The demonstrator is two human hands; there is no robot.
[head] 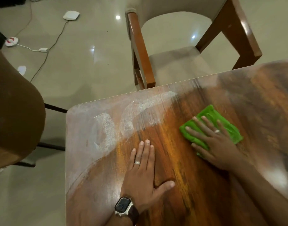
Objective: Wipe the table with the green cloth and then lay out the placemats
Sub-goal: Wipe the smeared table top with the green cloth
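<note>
The green cloth [221, 123] lies folded on the wooden table [180, 160], right of centre. My right hand [213, 142] presses flat on the cloth with straight, spread fingers. My left hand [145, 173] rests flat on the bare wood to the left of the cloth, fingers together and thumb out, a watch on its wrist. White dusty smears [107, 128] cover the table's far left corner and far edge; the wood near my hands is darker and glossy. No placemats are in view.
A wooden chair with a beige seat [172, 62] stands at the table's far edge. A brown chair back [14, 111] is close at the left. On the tiled floor lie cables, a white box [71, 15] and a round white device [11, 41].
</note>
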